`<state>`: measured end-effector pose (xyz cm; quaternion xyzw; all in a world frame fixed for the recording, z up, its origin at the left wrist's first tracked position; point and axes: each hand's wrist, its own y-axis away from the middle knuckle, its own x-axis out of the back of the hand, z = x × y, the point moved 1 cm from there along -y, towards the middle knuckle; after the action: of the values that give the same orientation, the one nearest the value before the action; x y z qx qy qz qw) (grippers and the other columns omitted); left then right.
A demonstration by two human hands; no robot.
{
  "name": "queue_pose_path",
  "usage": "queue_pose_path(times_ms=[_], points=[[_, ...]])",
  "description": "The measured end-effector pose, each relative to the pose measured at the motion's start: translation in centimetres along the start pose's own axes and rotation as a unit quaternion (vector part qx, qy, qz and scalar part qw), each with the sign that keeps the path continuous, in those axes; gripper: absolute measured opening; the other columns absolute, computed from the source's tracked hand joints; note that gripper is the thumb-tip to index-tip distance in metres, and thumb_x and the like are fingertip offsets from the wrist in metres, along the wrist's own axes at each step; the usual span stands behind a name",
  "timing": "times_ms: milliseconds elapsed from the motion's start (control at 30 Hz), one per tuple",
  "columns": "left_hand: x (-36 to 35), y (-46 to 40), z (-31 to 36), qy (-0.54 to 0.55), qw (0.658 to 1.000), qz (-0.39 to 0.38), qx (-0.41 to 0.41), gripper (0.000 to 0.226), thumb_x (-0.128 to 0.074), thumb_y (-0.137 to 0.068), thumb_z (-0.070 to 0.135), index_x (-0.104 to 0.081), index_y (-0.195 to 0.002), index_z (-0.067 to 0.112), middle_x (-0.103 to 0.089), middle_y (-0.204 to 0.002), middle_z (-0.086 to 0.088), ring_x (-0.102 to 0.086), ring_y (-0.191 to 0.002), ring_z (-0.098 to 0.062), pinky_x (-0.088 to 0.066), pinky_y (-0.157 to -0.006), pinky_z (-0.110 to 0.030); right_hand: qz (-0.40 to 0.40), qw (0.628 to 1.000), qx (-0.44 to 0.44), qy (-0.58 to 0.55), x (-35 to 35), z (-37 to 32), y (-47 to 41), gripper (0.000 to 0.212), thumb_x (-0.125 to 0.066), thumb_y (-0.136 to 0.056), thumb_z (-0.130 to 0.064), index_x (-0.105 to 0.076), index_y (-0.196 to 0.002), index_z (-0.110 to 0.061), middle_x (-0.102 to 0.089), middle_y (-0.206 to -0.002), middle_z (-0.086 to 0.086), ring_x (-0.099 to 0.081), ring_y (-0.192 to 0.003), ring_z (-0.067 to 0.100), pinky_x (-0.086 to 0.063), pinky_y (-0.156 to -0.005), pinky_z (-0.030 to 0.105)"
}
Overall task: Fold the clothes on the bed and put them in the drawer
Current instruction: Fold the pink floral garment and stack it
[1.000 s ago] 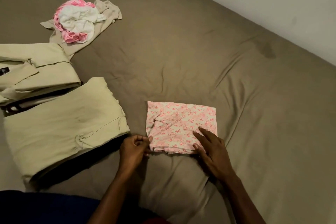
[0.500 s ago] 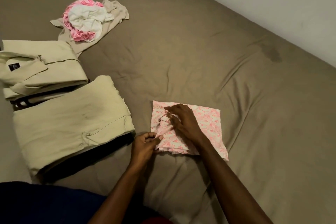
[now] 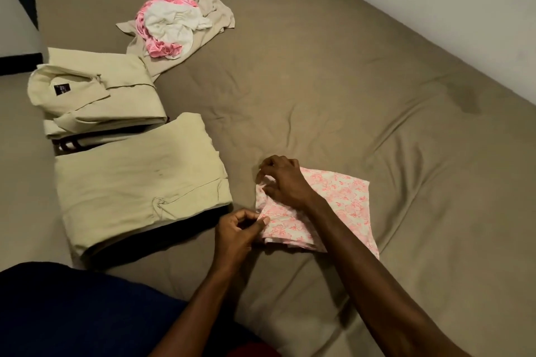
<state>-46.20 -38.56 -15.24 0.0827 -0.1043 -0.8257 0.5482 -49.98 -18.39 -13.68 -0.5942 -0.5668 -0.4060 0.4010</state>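
Pink floral cotton garment (image 3: pixel 345 197) lies part-folded on the near middle of the brown bed (image 3: pixel 333 90); my left hand (image 3: pixel 235 233) pinches its near-left corner, my right hand (image 3: pixel 285 180) grips the far-left edge. I'd keep both corners taut, square the edges, then fold across.

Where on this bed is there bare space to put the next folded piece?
Bare sheet lies right of the pink floral cloth, toward the wall, and between it and the unfolded pile. The left side is crowded by the folded beige shirt and folded beige garment.
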Motion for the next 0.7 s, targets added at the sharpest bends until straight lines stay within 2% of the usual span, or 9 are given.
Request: queue_pose_path(times_ms=[67, 167, 300, 367, 433, 500, 567, 633, 700], points=[[0.4, -0.3, -0.5, -0.074, 0.997, -0.003, -0.031, 0.012, -0.082, -0.086, 0.015, -0.075, -0.076, 0.015, -0.074, -0.071, 0.0, -0.068, -0.062, -0.014, -0.053, -0.054, -0.027, -0.003, 0.999, -0.007, 0.036, 0.0, -0.7, -0.2, 0.036, -0.067, -0.079, -0.024, -0.068, -0.115, -0.028, -0.057, -0.129, 0.001, -0.051, -0.124, 0.026, -0.031, -0.1, 0.043], [0.3, -0.5, -0.9, -0.133, 0.991, -0.014, -0.02, 0.011, -0.081, -0.084, 0.013, -0.074, -0.078, 0.019, -0.073, -0.068, 0.003, -0.068, -0.061, -0.011, -0.056, -0.058, -0.034, 0.049, 0.998, -0.028, -0.006, 0.4, -1.5, 0.6, 0.055, -0.059, -0.075, -0.031, -0.064, -0.13, -0.024, -0.058, -0.139, 0.003, -0.051, -0.131, 0.025, -0.036, -0.106, 0.046], [0.7, -0.4, -1.1, -0.194, 0.981, -0.001, -0.017, 0.019, -0.07, -0.085, 0.013, -0.066, -0.097, 0.027, -0.073, -0.074, 0.005, -0.069, -0.063, -0.012, -0.061, -0.062, -0.04, 0.18, 0.977, -0.114, -0.03, 1.4, -1.0, 4.9, 0.055, -0.042, -0.097, -0.046, -0.054, -0.145, -0.022, -0.043, -0.159, 0.005, -0.037, -0.146, 0.023, -0.029, -0.116, 0.042], [0.8, 0.4, -1.1, -0.385, 0.914, 0.027, -0.124, 0.031, -0.067, -0.084, 0.022, -0.06, -0.113, 0.031, -0.071, -0.079, 0.007, -0.065, -0.066, -0.013, -0.057, -0.06, -0.033, 0.213, 0.96, -0.183, -0.013, 1.6, 0.3, 8.1, 0.058, -0.038, -0.102, -0.053, -0.05, -0.149, -0.022, -0.036, -0.164, 0.004, -0.032, -0.149, 0.023, -0.027, -0.118, 0.043], [-0.1, 1.8, -0.7, -0.46, 0.849, 0.058, -0.252, 0.04, -0.062, -0.082, 0.022, -0.062, -0.122, 0.021, -0.07, -0.084, 0.0, -0.063, -0.067, -0.018, -0.054, -0.057, -0.031, 0.239, 0.945, -0.224, -0.005, 2.0, 2.0, 11.3, 0.063, -0.034, -0.102, -0.056, -0.048, -0.151, -0.019, -0.036, -0.164, 0.005, -0.034, -0.15, 0.025, -0.029, -0.118, 0.044], [-1.7, 2.1, 0.0, -0.446, 0.814, 0.068, -0.367, 0.042, -0.061, -0.084, 0.019, -0.066, -0.124, 0.011, -0.071, -0.101, -0.008, -0.067, -0.082, -0.023, -0.057, -0.066, -0.034, 0.244, 0.94, -0.237, 0.019, 2.3, 3.8, 14.2, 0.066, -0.031, -0.103, -0.056, -0.047, -0.152, -0.016, -0.035, -0.165, 0.008, -0.036, -0.149, 0.028, -0.031, -0.117, 0.045], [-3.7, 1.0, 0.7, -0.421, 0.803, 0.03, -0.422, 0.046, -0.062, -0.088, 0.019, -0.064, -0.133, 0.009, -0.066, -0.129, -0.014, -0.064, -0.116, -0.031, -0.055, -0.092, -0.042, 0.224, 0.942, -0.245, 0.037, 2.5, 5.0, 16.0, 0.069, -0.028, -0.103, -0.058, -0.042, -0.156, -0.016, -0.03, -0.167, 0.009, -0.032, -0.151, 0.029, -0.031, -0.117, 0.046], [-5.7, -0.9, 1.0, -0.44, 0.789, -0.015, -0.428, 0.052, -0.054, -0.095, 0.029, -0.056, -0.145, 0.012, -0.05, -0.152, -0.016, -0.042, -0.144, -0.035, -0.037, -0.115, -0.047, 0.206, 0.947, -0.24, 0.051, 2.4, 5.4, 16.3, 0.071, -0.029, -0.103, -0.059, -0.036, -0.159, -0.016, -0.024, -0.169, 0.01, -0.029, -0.153, 0.03, -0.032, -0.117, 0.049], [-7.3, -3.5, 0.5, -0.498, 0.772, -0.067, -0.39, 0.06, -0.043, -0.099, 0.044, -0.047, -0.152, 0.015, -0.035, -0.162, -0.015, -0.026, -0.153, -0.032, -0.025, -0.121, -0.051, 0.183, 0.956, -0.22, 0.065, 1.6, 5.4, 15.5, 0.073, -0.031, -0.103, -0.06, -0.03, -0.162, -0.017, -0.021, -0.17, 0.011, -0.027, -0.154, 0.028, -0.03, -0.119, 0.048]])
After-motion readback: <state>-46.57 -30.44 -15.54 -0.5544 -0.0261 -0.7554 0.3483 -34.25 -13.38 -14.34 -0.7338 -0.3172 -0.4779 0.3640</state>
